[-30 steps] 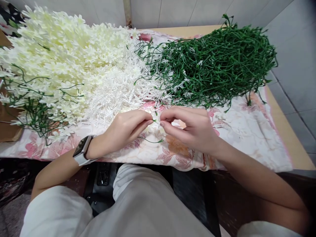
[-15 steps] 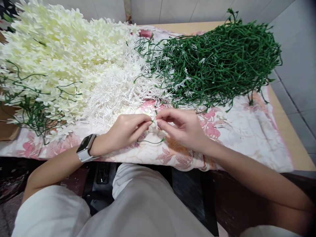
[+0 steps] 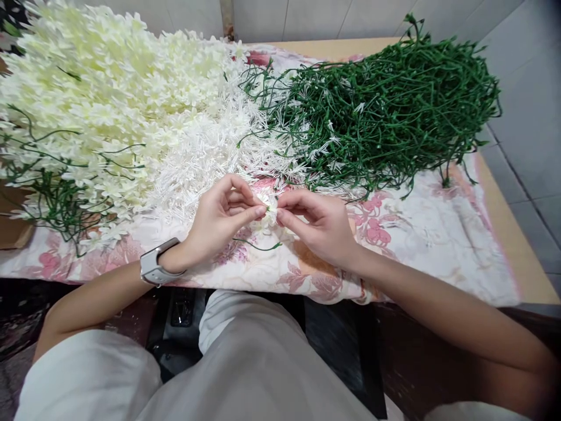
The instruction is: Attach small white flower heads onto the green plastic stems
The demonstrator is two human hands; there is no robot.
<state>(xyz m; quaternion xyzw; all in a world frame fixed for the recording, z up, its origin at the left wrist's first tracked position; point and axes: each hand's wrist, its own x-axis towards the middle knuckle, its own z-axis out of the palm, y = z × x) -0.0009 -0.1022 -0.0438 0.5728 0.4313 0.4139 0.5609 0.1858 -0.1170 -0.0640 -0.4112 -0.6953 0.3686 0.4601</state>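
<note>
My left hand (image 3: 223, 216) is closed in a pinch on the green end of an artificial flower stem (image 3: 256, 246), whose thin curved length shows below the fingers. Facing it, the thumb and forefinger of my right hand (image 3: 322, 225) pinch at a white artificial flower (image 3: 271, 215). The fingertips of both hands almost meet, and the small parts between them are partly hidden. Just beyond my hands lies a heap of thin white stamen pieces (image 3: 210, 158).
A large pile of cream-white artificial flowers (image 3: 118, 76) covers the left side. Green plastic stems (image 3: 394, 111) are heaped at the right, with a smaller bunch of stems (image 3: 61, 204) at the left. A floral cloth (image 3: 429, 245) covers the table (image 3: 517, 240). A cardboard box (image 3: 15, 228) stands far left.
My left hand has rolled over, its fingers now lifted and the thumb side towards me. The green stem has swung left. My right hand has shifted very slightly left, still pinching.
</note>
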